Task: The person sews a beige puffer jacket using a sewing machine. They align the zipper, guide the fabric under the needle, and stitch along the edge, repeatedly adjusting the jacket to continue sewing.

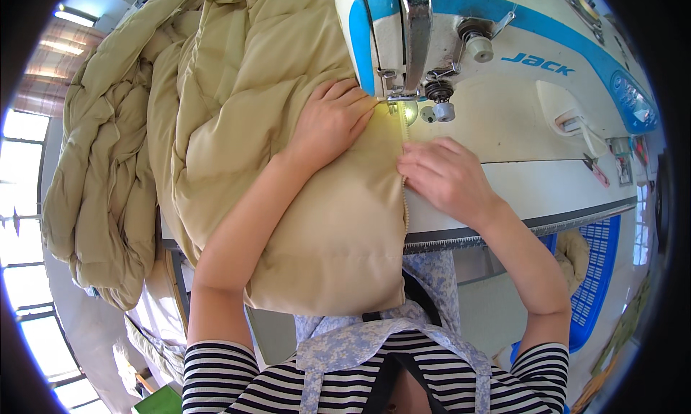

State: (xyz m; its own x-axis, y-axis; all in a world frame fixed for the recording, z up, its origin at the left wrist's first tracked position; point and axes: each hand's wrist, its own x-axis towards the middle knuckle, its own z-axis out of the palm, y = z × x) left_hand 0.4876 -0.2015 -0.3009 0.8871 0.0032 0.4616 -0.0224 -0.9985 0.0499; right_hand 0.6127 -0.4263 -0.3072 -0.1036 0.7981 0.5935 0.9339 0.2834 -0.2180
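Note:
A puffy tan padded jacket (331,227) lies across the sewing machine's bed and hangs over the front edge toward my lap. A toothed zipper (405,209) runs along its right edge, up to the lit presser foot (396,101) of the white and blue sewing machine (518,68). My left hand (332,122) rests flat on the fabric, its fingertips just left of the presser foot. With bent fingers, my right hand (446,178) pinches the zipper edge a little below the foot. The tips of the right fingers are partly hidden.
More of the tan padded fabric (108,176) is heaped at the left. Pink-handled snips (596,171) lie on the right of the table. A ruler strip (461,241) lines the table's front edge. Below it at right stands a blue plastic basket (601,270) with tan fabric inside.

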